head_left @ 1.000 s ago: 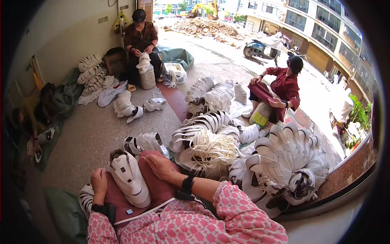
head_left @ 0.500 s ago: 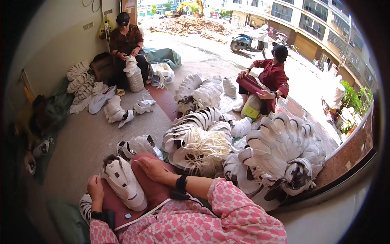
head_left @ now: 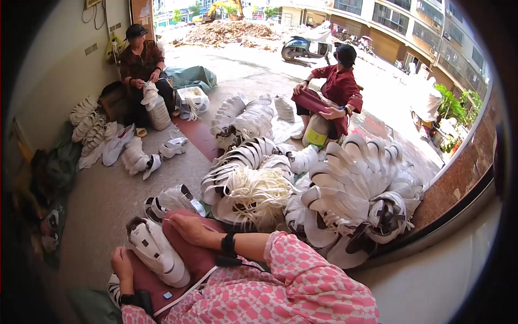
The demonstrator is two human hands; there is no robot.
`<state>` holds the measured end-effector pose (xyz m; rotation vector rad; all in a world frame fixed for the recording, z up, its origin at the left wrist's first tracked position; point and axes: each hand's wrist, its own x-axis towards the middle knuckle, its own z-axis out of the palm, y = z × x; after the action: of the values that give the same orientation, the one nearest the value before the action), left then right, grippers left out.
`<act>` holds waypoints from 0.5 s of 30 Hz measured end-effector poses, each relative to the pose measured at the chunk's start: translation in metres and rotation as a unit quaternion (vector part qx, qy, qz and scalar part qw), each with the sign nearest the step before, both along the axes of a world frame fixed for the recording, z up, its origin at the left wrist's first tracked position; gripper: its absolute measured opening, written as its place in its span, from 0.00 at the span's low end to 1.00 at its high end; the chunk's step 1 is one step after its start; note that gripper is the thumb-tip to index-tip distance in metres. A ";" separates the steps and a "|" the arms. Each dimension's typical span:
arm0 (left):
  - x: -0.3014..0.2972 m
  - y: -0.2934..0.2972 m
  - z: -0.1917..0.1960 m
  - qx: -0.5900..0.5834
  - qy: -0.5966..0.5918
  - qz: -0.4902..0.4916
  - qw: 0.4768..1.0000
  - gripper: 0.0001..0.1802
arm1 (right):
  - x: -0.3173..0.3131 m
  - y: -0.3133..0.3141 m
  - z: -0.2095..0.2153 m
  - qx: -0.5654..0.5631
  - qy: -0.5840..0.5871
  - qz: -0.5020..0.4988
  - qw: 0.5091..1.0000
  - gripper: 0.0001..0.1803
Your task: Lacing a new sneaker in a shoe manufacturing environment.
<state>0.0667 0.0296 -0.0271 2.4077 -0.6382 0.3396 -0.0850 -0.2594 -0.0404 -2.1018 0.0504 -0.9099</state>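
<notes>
A white shoe upper (head_left: pixel 156 249) lies in my lap between my two hands, its toe toward me and its opening away. My right hand (head_left: pixel 186 227) rests on the dark red cloth over my right knee, beside the upper, with fingers extended and holding nothing visible. At the outer edge of my left thigh sits my left hand (head_left: pixel 121 263); its fingers bend out of sight, so its grip is hidden. A small pale blue square piece (head_left: pixel 168 295) lies on the cloth near my waist. Just beyond my knees are more white uppers (head_left: pixel 172 201) on the floor.
Stacked white uppers (head_left: pixel 350 189) and a bundle of cream laces (head_left: pixel 256 191) fill the floor ahead and right. Two people sit beyond, one (head_left: pixel 143 70) at the back left holding an upper, another (head_left: pixel 334 89) at the right. A scooter (head_left: pixel 305 48) stands outside.
The whole view has shifted, so the scene sits further left in the picture. The person at the back left has raised their head. My hands and the upper keep their places in my lap.
</notes>
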 end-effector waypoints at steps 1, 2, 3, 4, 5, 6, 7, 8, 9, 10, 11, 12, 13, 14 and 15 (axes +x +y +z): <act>0.000 0.000 -0.001 -0.002 -0.002 -0.012 1.000 0.11 | 0.000 0.000 0.000 -0.005 -0.011 0.005 1.000 0.10; 0.001 0.001 -0.002 -0.008 -0.003 -0.009 1.000 0.11 | 0.000 0.000 -0.001 0.003 -0.017 0.004 1.000 0.10; 0.001 0.001 -0.003 -0.014 -0.005 -0.006 1.000 0.11 | 0.000 0.000 -0.001 0.008 -0.013 0.005 1.000 0.10; 0.002 0.002 -0.004 -0.012 -0.004 -0.009 1.000 0.11 | 0.000 0.001 -0.001 0.010 -0.003 0.008 1.000 0.10; 0.002 0.002 -0.005 -0.006 -0.012 -0.007 1.000 0.11 | 0.000 0.000 -0.002 0.014 -0.009 0.005 1.000 0.10; 0.003 0.002 -0.005 -0.003 -0.021 -0.003 1.000 0.11 | 0.000 0.000 -0.002 0.017 -0.016 0.011 1.000 0.10; 0.003 0.002 -0.005 0.000 -0.019 -0.007 1.000 0.11 | 0.000 0.000 -0.003 0.016 -0.024 0.015 0.999 0.10; 0.003 0.003 -0.005 -0.002 -0.012 -0.004 1.000 0.11 | 0.001 0.000 -0.003 0.021 -0.021 0.016 0.999 0.10; 0.003 0.003 -0.005 -0.008 -0.006 0.002 1.000 0.11 | 0.001 0.000 -0.004 0.017 -0.013 0.017 1.000 0.10; 0.003 0.003 -0.005 -0.002 -0.004 -0.002 1.000 0.11 | 0.001 0.000 -0.004 0.013 -0.005 0.018 1.000 0.10; 0.002 0.003 -0.004 -0.001 -0.010 -0.004 1.000 0.11 | 0.002 0.000 -0.005 0.014 -0.004 0.016 1.000 0.10; 0.002 0.003 -0.004 -0.007 -0.018 -0.007 1.000 0.11 | 0.002 -0.001 -0.005 0.016 -0.008 0.021 1.000 0.10; 0.002 0.003 -0.003 0.002 -0.016 -0.008 1.000 0.11 | 0.003 -0.001 -0.006 0.018 -0.011 0.025 0.999 0.09; 0.002 0.003 -0.003 0.007 -0.016 -0.009 1.000 0.11 | 0.004 -0.001 -0.006 0.019 -0.010 0.023 1.000 0.09; 0.002 0.003 -0.003 0.011 -0.016 -0.010 1.000 0.11 | 0.004 -0.001 -0.006 0.014 -0.027 0.027 0.999 0.09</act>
<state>0.0686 0.0328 -0.0299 2.4195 -0.6834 0.3658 -0.0811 -0.2603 -0.0466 -2.0415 -0.0209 -0.9278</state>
